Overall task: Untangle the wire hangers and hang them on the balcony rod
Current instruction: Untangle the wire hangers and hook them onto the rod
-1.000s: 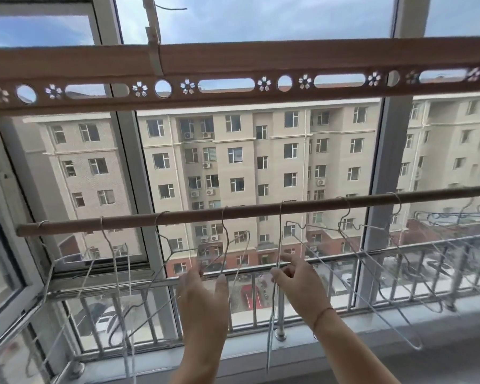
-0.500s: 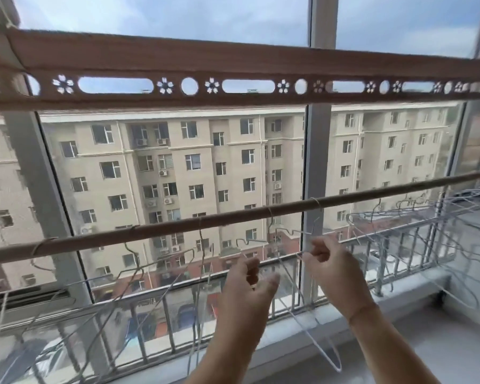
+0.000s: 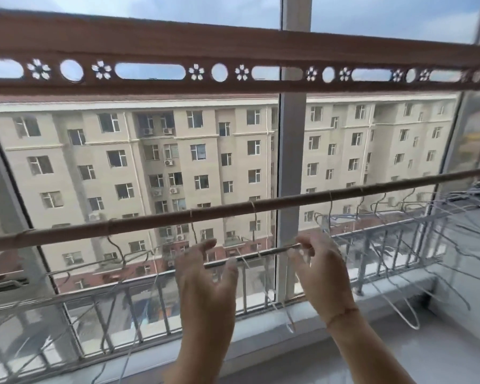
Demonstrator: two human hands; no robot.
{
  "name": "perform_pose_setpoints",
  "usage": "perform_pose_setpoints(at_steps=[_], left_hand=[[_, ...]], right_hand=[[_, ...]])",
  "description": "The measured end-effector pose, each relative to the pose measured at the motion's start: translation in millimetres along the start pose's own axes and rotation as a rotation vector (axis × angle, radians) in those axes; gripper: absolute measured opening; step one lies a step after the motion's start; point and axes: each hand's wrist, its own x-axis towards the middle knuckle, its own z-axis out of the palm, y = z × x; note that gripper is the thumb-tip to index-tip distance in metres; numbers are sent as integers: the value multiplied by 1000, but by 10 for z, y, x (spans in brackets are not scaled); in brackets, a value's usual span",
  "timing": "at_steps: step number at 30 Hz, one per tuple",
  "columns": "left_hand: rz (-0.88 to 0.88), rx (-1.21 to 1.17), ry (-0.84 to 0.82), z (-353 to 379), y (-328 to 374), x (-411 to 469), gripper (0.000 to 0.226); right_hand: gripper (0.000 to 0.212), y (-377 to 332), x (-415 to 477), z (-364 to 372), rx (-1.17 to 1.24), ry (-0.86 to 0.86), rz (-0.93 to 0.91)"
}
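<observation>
Head view: right hand point(image 3: 322, 267) pinches a wire hanger point(image 3: 289, 327) by its upper wire, just below the balcony rod point(image 3: 233, 214); the hanger's lower loop dangles toward the sill. Left hand point(image 3: 205, 275) has fingers spread and grips nothing. Tangled hangers point(image 3: 399, 217) bunch on the rod to the right. Suggest: steady the lower wire with the left hand, rotate the hook free, check no neighbour's wire is caught, then seat it in the bare gap mid-rod.
</observation>
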Motion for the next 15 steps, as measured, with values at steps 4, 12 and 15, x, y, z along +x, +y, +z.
perform_pose_setpoints(at_steps=[4, 12, 15], left_hand=[[-54, -129, -282, 359, 215, 25, 12], [-137, -5, -476, 1329, 148, 23, 22], [-196, 56, -439, 1569, 40, 30, 31]], right_hand=[[23, 340, 126, -294, -35, 96, 49], [17, 1083, 181, -565, -60, 97, 295], [19, 1250, 252, -569, -74, 67, 342]])
